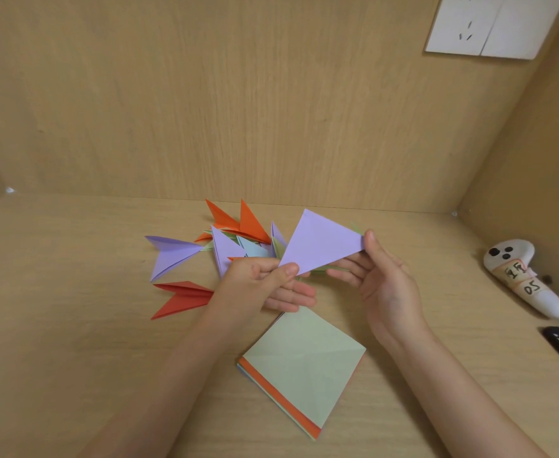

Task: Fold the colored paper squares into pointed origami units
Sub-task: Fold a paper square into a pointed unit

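Lilac folded paper triangle (319, 241): held above the light wooden desk (73, 325) at centre frame, its lower-left corner pinched by the left hand (258, 282) and its right corner by the right hand (383, 279), the fingers (288, 271) of both closed narrowly on the sheet. Stack of unfolded coloured paper squares, pale green on top (304, 365): laid on the desk at lower centre, below the hands. Pile of pointed origami units in lilac, orange, red and pale blue (225, 239): spread behind and left of the hands, with a white labelled handheld controller (522, 279) placed at the right edge.
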